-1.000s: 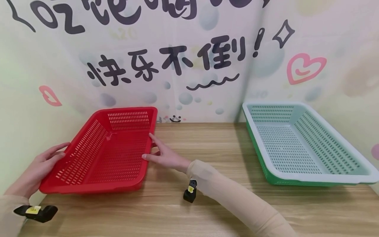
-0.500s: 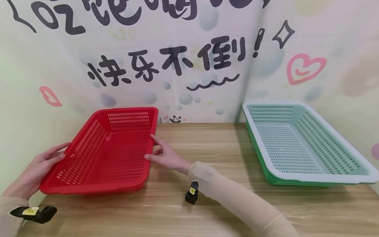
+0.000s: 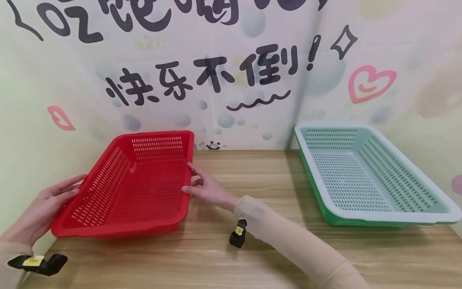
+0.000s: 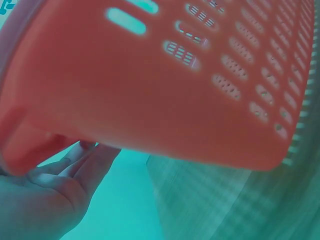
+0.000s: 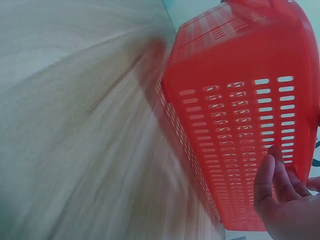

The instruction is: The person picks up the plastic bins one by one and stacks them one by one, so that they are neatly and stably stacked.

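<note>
A red plastic basket (image 3: 119, 230) with slotted walls is at the left of the wooden table. My left hand (image 3: 47, 204) holds its left rim, the thumb near the top and the other fingers partly hidden behind the edge. On the opposite side, my right hand (image 3: 209, 190) grips the right rim, index finger and thumb against it. The right wrist view shows fingertips (image 5: 266, 170) of that hand under the rim, against the basket's slotted outer wall (image 5: 200, 75). From the left wrist, the basket's outer wall (image 4: 150, 100) fills most of the view. Whether the base touches the table is unclear.
A second basket (image 3: 361, 216), pale inside and green outside, stands at the right of the table. The wooden tabletop (image 3: 245, 168) lies between the two baskets. A printed cloth (image 3: 252, 120) with black lettering hangs behind, and a pale wall borders the left side.
The red basket has shifted slightly to the right. My right hand has moved right along with it, while my left hand stays on the left rim. The green-and-pale basket stands where it was.
</note>
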### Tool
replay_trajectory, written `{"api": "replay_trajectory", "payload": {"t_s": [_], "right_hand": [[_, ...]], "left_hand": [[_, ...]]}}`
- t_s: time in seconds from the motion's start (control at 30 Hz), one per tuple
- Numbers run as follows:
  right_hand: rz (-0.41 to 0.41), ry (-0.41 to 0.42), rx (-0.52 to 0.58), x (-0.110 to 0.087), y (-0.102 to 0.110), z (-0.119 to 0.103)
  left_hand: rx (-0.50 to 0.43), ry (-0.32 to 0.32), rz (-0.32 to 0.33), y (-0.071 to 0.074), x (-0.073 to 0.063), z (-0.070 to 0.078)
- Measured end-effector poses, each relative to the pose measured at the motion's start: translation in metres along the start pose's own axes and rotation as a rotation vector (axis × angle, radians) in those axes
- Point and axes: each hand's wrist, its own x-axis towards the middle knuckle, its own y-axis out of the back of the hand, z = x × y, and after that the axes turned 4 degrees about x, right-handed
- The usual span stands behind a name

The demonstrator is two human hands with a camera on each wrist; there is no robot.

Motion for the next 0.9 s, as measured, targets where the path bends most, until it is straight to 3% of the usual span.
{"api": "replay_trajectory", "payload": {"t_s": [0.43,0.9], "right_hand": [[0.006,-0.045,0.017,-0.01,0.017,-0.011],[-0.036,-0.055,0.037,-0.02,0.044,-0.021]], "left_hand": [[0.009,-0.077,-0.005,-0.011,0.0,0.003],[-0.021,-0.196,-0.14,-0.025,0.008,0.008]]}}
